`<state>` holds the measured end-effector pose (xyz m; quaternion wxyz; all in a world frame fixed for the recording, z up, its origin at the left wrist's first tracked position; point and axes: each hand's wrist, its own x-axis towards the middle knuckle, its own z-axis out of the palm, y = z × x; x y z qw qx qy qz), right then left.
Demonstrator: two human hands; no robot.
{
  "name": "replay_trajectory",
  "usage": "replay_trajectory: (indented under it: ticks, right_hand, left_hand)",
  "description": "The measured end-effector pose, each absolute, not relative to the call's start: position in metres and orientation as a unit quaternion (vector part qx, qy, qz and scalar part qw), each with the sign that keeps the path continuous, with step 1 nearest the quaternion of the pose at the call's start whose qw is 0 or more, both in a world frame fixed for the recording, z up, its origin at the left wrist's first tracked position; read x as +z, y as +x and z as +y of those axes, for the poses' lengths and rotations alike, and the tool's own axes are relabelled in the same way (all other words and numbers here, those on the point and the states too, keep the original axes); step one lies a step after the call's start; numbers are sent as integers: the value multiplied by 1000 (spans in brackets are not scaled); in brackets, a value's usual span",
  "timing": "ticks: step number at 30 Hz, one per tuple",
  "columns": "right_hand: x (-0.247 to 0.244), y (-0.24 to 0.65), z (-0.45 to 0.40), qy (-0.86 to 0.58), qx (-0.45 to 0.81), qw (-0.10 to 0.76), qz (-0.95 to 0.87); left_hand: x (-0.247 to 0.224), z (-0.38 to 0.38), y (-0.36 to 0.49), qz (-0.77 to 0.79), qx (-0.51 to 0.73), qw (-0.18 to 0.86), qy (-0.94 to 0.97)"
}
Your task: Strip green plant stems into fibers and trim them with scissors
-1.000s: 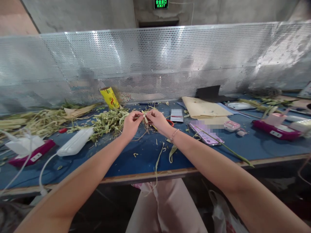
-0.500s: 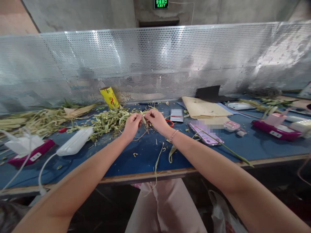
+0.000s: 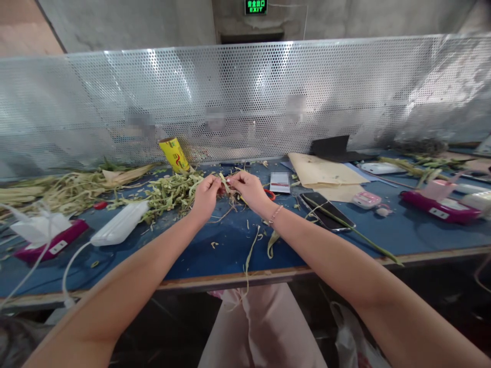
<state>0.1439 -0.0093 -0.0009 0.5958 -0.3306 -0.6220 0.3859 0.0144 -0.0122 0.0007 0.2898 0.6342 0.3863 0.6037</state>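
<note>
Between my two hands is a short pale green leaf strip (image 3: 224, 182). My left hand (image 3: 206, 198) pinches its left side with thumb and fingertips. Opposite, my right hand (image 3: 250, 192) is closed at the strip's other side, a bracelet on its wrist; its fingertips partly cover the strip. To the left of my left hand lies a heap of short, curled green leaf pieces (image 3: 169, 195). Thin loose fibres (image 3: 231, 205) are spread below my fingers. Red scissor-like handles (image 3: 270, 194) show partly behind my right hand.
A yellow tube (image 3: 174, 155) leans by the perforated metal screen (image 3: 245, 97). Long dry leaves (image 3: 72, 185) cover the back left. A white power strip (image 3: 119, 223) and a magenta tissue box (image 3: 72, 236) stand left. Rightward lie a phone (image 3: 328, 212), brown paper (image 3: 320, 169) and a stem (image 3: 378, 249).
The phone's screen has gone from lit to dark. More of the leaf strip shows between my fingertips, which have shifted slightly. The heap looks the same.
</note>
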Motion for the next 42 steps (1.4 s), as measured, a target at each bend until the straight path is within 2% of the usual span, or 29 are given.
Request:
replay_trajectory:
  ticks: [5,16,22,27,32,42]
  right_hand:
    - [-2,142,-6,-288,472,606,-571]
    - [1,141,-8,-249,570,606,-496]
    - [-5,147,4,-323,442,594,-590]
    - [-6,147,-3,-309,436,527,-661]
    - [1,143,-18,-322,425,510,-675]
    - [-1,141,-15,-309,511,524,-607]
  left_hand:
    - [2,-12,14,353,597,311,650]
    - [5,-17,16,309,579,362,662]
    - [2,-16,17,287,558,456,631]
    - [1,-18,19,301,569,488,589]
    - [0,-13,12,354,539,439,626]
    - [9,-18,9,414,526,219,710]
